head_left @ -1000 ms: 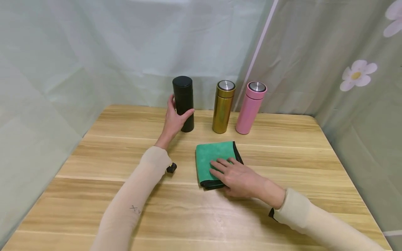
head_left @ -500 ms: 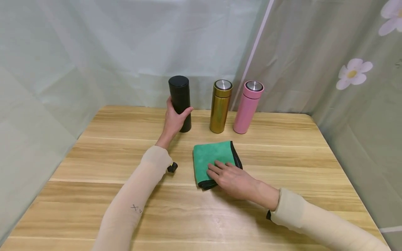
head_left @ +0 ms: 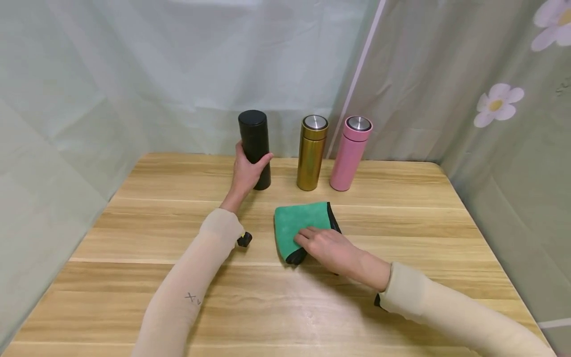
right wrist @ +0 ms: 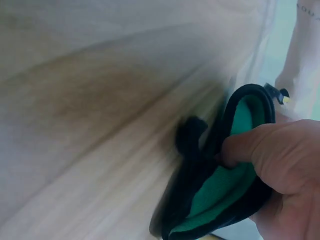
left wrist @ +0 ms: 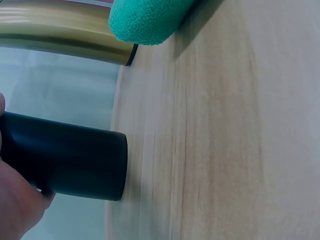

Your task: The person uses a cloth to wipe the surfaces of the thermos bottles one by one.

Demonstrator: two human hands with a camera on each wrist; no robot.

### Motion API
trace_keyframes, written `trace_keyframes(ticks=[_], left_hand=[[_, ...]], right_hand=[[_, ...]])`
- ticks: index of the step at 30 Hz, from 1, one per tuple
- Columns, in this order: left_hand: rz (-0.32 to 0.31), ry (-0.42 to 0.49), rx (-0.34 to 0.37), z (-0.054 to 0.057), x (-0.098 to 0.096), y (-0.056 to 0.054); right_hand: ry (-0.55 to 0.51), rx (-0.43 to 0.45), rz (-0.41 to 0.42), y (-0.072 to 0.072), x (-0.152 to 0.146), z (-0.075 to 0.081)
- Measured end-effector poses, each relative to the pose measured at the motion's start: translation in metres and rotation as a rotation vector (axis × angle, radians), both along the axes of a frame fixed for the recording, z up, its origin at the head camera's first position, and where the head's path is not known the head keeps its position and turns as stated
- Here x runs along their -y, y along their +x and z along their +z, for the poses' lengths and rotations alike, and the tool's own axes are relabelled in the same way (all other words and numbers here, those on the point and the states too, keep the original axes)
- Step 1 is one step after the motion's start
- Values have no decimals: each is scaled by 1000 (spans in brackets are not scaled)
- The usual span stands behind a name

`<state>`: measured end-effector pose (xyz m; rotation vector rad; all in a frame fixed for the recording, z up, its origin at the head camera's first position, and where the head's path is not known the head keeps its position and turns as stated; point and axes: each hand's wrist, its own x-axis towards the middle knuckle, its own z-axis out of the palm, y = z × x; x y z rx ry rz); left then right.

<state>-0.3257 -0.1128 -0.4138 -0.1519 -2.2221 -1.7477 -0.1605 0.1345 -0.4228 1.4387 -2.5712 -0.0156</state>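
Note:
My left hand (head_left: pixel 246 174) grips a black thermos bottle (head_left: pixel 255 136) at the back of the table, its fingers passing behind and the thumb across the front. The bottle stands upright; the left wrist view shows the lower part of the black bottle (left wrist: pixel 75 157). With my right hand (head_left: pixel 327 249) I pinch the near edge of a folded green cloth (head_left: pixel 296 223) with black trim. In the right wrist view the thumb (right wrist: pixel 245 147) presses into the cloth's folds (right wrist: pixel 220 192), and the near edge looks lifted off the table. The fingers on the cloth's other side are mostly hidden.
Right of the black bottle stand a gold thermos bottle (head_left: pixel 311 158) and a pink one (head_left: pixel 349 158), both with silver-topped lids. All are on a wooden table (head_left: pixel 250 307). A pale curtain (head_left: pixel 178 74) hangs right behind the table's far edge.
My right hand has curled its fingers from lying flat on the cloth to pinching it, and the cloth's near edge has bunched and risen. The left hand keeps its hold on the black bottle.

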Motion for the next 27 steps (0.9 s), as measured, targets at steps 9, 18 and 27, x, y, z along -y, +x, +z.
trace_keyframes(ticks=[9,18,27], left_hand=[[2,20,60,1,-1,0],[9,38,47,7,0,3],[-40,54,77,12,3,11]], right_hand=[[-216,113,-90,-8,-8,5],[-659,523,-388,-11,-33,31],[-1075,1076,-601,-13,-69,38]])
